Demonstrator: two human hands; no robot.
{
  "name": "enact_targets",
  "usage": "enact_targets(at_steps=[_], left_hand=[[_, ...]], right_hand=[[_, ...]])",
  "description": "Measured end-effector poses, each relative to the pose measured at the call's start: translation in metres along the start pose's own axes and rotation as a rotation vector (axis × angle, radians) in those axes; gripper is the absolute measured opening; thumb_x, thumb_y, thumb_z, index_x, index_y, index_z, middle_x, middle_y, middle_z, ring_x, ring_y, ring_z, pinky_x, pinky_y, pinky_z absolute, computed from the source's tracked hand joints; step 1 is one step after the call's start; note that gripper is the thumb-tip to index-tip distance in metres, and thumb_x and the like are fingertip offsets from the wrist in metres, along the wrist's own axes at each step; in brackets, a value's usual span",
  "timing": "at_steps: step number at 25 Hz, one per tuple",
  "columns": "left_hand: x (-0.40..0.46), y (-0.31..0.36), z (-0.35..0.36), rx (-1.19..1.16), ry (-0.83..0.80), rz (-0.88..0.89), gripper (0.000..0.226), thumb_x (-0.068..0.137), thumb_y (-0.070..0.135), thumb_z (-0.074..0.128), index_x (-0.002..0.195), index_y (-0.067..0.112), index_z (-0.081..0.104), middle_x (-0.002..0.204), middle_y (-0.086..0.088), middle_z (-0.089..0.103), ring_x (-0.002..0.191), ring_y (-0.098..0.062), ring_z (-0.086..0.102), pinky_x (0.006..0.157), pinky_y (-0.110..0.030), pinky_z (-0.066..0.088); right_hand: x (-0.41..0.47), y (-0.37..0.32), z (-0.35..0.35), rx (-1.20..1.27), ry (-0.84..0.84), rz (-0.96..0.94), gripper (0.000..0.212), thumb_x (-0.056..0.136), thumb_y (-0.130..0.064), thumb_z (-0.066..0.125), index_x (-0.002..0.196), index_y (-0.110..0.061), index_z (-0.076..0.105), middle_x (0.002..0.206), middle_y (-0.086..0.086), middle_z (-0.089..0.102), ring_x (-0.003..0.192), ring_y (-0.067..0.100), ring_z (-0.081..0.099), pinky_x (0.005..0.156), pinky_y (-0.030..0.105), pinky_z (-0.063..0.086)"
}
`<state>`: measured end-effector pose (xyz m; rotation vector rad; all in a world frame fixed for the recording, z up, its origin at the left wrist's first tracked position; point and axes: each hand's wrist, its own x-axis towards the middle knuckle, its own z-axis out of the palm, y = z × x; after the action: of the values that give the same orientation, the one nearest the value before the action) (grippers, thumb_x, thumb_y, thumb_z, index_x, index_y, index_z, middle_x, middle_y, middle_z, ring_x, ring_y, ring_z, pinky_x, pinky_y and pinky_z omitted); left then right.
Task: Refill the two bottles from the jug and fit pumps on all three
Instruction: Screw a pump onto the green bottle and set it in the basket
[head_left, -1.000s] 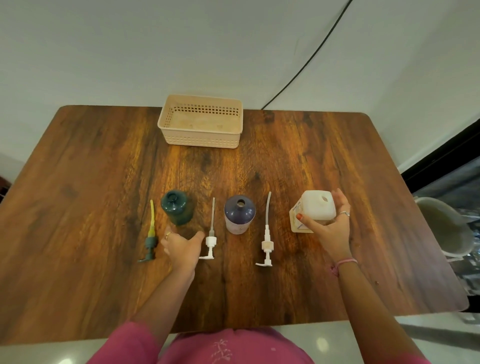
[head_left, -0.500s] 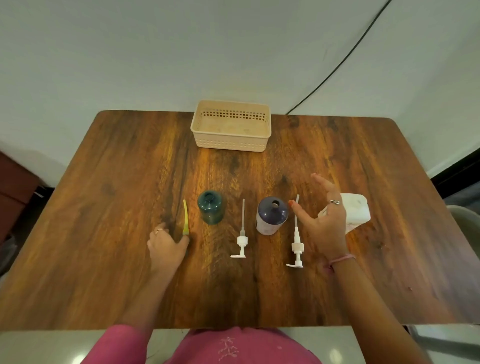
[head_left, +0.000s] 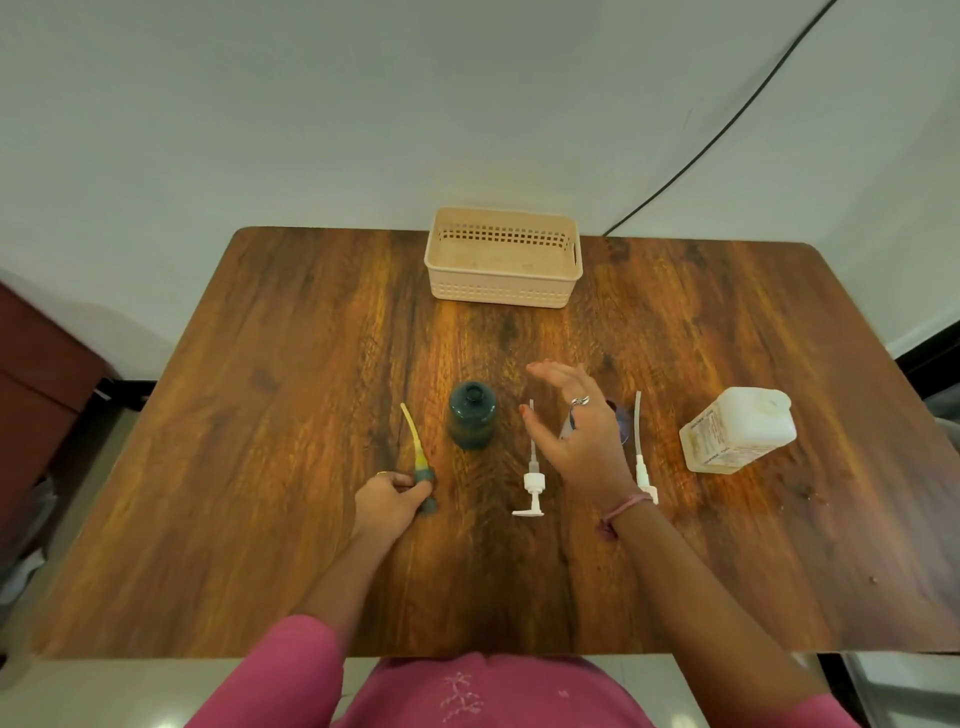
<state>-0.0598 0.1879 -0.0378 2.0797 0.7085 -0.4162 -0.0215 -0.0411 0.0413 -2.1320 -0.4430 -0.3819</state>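
Pale grey-white walls meet in a corner behind a dark, strongly grained wooden table (head_left: 270, 364), with a black cable (head_left: 727, 124) running down the right-hand wall to the table's far edge and a reddish-brown cabinet (head_left: 47, 353) standing off its left edge. At the middle of the far edge sits a cream perforated plastic basket (head_left: 503, 291). Across the centre of the table the task's things lie in a row: a yellow-tubed pump with a dark teal head (head_left: 415, 457), a round dark teal bottle (head_left: 471, 415) standing open-necked just right of it, a white plastic pump (head_left: 533, 483) lying flat with its tube pointing to the far edge, a second white pump (head_left: 642, 457) lying the same way, and, toward the right edge, a translucent white square plastic jug with a printed label (head_left: 737, 428). A person in a pink top (head_left: 467, 696) stands at the near edge. Their left hand (head_left: 389, 501) grips the teal pump head, fingers curled round it on the table. Their right hand (head_left: 576, 431), ringed and with a pink band on the wrist, hovers between the two white pumps with fingers spread and relaxed, holding nothing. It covers nearly all of a purple-topped bottle (head_left: 621, 415), of which only a sliver shows at the hand's right side, and its wrist hides the head of the second white pump. The jug stands alone, well apart from both hands.
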Motion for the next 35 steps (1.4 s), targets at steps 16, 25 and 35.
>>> enact_targets(at_steps=[16,25,35], left_hand=[[0.005,0.027,0.003,0.161,-0.062,0.183,0.027,0.085,0.030,0.067,0.102,0.010,0.060,0.094,-0.003,0.059,0.069,-0.004,0.050,0.054,-0.013,0.038],[-0.029,0.061,-0.044,-0.122,-0.075,0.298,0.024,0.079,0.025,0.073,0.097,0.014,0.060,0.086,-0.001,0.066,0.066,-0.009,0.066,0.046,-0.009,0.047],[-0.006,0.074,-0.078,-0.599,-0.388,0.383,0.041,0.084,0.041,0.059,0.116,0.017,0.066,0.110,-0.007,0.069,0.106,-0.020,0.063,0.098,-0.039,0.048]], right_hand=[[-0.008,-0.002,0.057,-0.085,-0.277,0.043,0.034,0.086,-0.009,0.063,0.119,-0.018,0.058,0.118,0.002,0.061,0.112,0.014,0.056,0.097,0.007,0.036],[0.003,-0.026,0.060,-0.327,-0.448,-0.417,0.042,0.091,-0.016,0.056,0.132,-0.019,0.048,0.133,0.003,0.056,0.112,0.018,0.057,0.097,0.028,0.047],[0.049,-0.035,0.020,-0.278,-0.098,-0.435,0.031,0.092,-0.011,0.053,0.122,-0.010,0.052,0.124,0.010,0.062,0.109,0.019,0.052,0.097,0.028,0.043]])
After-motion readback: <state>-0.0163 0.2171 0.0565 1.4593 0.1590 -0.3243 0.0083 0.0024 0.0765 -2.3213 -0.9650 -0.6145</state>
